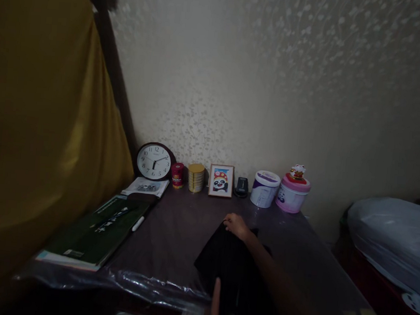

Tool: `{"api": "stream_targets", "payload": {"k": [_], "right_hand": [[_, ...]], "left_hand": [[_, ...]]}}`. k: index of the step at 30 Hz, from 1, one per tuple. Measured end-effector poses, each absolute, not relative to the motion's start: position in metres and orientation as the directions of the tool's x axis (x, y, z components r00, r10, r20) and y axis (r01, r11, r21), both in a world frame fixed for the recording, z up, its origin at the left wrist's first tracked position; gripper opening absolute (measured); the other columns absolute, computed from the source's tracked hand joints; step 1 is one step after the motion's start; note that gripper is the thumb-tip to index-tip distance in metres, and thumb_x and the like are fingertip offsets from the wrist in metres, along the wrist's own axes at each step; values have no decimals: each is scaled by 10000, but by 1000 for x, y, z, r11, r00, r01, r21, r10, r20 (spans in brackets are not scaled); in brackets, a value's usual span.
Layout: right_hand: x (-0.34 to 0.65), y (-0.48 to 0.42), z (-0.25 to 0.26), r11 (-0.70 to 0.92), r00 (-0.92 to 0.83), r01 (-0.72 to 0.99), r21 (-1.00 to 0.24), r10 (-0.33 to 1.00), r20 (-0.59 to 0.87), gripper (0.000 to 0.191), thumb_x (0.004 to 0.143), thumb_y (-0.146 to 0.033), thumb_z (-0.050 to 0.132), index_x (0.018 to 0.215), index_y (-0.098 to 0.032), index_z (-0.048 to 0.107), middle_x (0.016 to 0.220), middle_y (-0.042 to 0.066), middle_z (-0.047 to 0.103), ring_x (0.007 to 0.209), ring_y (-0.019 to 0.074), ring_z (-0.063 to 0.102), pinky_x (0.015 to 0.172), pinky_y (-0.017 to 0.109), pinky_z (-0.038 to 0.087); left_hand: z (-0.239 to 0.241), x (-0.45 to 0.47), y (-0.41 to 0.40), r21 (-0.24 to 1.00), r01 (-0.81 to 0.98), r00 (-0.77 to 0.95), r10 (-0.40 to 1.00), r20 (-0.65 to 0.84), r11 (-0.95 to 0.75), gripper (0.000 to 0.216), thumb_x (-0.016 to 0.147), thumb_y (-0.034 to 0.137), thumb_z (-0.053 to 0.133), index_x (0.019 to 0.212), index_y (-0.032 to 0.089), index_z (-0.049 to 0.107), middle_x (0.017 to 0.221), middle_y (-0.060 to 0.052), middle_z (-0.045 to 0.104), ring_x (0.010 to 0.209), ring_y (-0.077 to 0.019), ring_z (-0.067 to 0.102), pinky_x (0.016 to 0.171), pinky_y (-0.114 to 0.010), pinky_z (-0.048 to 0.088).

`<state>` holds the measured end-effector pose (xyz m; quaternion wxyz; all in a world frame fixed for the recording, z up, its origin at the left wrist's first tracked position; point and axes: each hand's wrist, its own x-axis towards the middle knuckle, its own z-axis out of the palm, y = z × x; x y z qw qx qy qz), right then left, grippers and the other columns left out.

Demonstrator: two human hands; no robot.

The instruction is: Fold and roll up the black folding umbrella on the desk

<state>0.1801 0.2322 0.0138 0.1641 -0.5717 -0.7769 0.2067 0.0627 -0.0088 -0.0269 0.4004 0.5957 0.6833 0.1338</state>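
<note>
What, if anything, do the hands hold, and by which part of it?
The right hand holds a black cloth by its far edge; whether the left hand also grips it cannot be told.

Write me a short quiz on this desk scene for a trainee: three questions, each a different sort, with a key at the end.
1. Open question: What stands between the yellow-lidded container and the small black device?
2. True or false: The figurine sits on top of the pink-lidded tub.
3. Fill in the blank: The right grip holds the far edge of a ____-coloured, cloth-like item.

Key:
1. A picture frame with a panda picture.
2. True.
3. Black.
</note>
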Motion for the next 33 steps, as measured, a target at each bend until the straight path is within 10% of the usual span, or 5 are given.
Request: {"api": "stream_targets", "payload": {"k": [12,18,33], "right_hand": [[178,156,42,518,-445,763,-387,855,267,189,800,-157,474,967,-197,553,1028,54,535,855,131,562,807,247,412],[185,101,31,695,-686,685,-217,716,126,222,840,-306,474,1015,-229,588,1154,71,563,1079,216,493,946,387,336],[192,197,8,529,-525,841,-110,848,71,251,858,-346,444,987,-241,631,1153,68,598,1166,216,454,980,425,299]], "left_hand": [[-10,67,10,491,849,92,862,-498,193,680,800,132,338,1338,359,-12,1154,-82,601,949,-286,613,778,-420,434],[-14,70,10,469,854,58,855,-516,225,609,835,206,310,1359,300,15,1013,-121,663,903,-283,631,744,-408,446],[-26,63,12,539,815,118,852,-510,210,697,808,296,353,1372,178,-40,910,-138,681,831,-255,645,655,-323,415]]}}
